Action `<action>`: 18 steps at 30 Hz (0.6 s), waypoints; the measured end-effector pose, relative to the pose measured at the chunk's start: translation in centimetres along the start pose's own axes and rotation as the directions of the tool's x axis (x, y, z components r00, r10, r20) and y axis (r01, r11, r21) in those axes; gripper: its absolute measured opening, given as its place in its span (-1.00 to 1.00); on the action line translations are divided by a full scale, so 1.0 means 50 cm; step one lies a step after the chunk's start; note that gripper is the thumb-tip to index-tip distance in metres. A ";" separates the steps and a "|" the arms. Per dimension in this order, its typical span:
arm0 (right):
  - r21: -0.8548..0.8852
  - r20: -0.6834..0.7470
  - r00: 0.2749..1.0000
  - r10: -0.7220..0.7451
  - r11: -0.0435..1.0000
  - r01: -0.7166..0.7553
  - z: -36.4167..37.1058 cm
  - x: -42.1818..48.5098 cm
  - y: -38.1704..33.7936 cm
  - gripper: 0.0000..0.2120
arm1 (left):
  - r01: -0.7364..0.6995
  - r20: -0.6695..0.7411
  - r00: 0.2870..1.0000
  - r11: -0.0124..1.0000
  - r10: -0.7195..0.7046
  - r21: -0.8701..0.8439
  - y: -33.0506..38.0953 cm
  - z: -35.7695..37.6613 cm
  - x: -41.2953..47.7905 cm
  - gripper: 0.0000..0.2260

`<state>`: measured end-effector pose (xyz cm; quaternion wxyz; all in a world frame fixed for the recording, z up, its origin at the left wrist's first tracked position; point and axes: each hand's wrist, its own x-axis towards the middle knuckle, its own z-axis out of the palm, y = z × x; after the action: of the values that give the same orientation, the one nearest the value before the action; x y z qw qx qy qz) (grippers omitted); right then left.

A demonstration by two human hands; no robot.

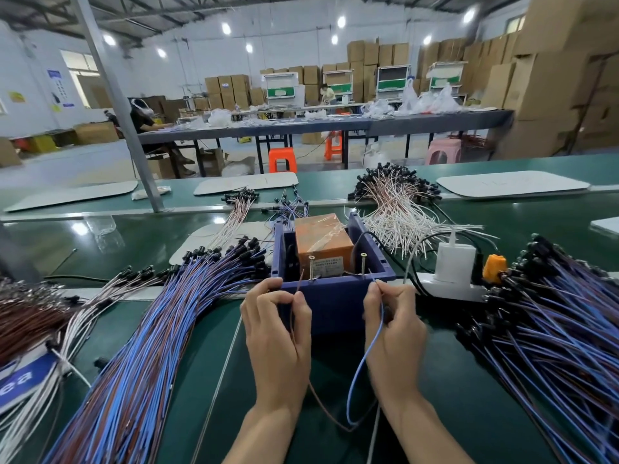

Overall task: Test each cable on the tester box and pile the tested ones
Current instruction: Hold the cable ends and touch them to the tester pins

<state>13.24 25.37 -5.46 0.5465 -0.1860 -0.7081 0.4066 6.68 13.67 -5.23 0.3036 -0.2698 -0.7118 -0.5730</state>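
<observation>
Cable leads, one brown (294, 318) and one blue (361, 365), join in a low loop just in front of the person's wrists and rise from there into the two hands. The left hand (275, 333) pinches the brown lead between thumb and curled fingers, its bare tip pointing up beside the left screw (311, 266). The right hand (392, 329) pinches the blue lead the same way, its tip close to the right screw (363, 262); contact cannot be judged. Both hands sit against the near wall of the blue tester box (335, 298), which holds an orange block (323, 241). Heaped blue-and-brown cables lie to the left (134, 329) and to the right (556, 329) on the green belt (435, 380). Farther back lies a white-wired bundle (395, 212).
</observation>
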 end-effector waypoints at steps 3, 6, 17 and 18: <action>-0.006 0.008 1.000 -0.006 1.000 0.006 0.003 0.002 0.003 -0.90 | -0.007 0.005 1.000 1.000 0.007 0.021 -0.002 0.002 0.000 -0.86; -0.010 0.015 1.000 -0.013 1.000 0.013 0.005 0.002 0.004 -0.92 | -0.019 0.002 1.000 1.000 0.019 0.023 -0.002 0.001 0.000 -0.89; -0.038 0.026 0.999 -0.026 0.999 0.027 0.004 0.005 0.001 -0.92 | -0.007 0.026 1.000 1.000 0.006 0.029 0.002 -0.001 -0.001 -0.85; -0.052 0.025 0.999 -0.036 0.998 0.037 0.003 0.005 -0.002 -0.91 | -0.008 0.026 1.000 0.999 0.007 0.031 0.002 -0.001 -0.001 -0.84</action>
<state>13.01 25.44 -5.25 0.5400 -0.1824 -0.7285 0.3800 6.80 13.63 -5.18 0.3007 -0.2753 -0.7235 -0.5570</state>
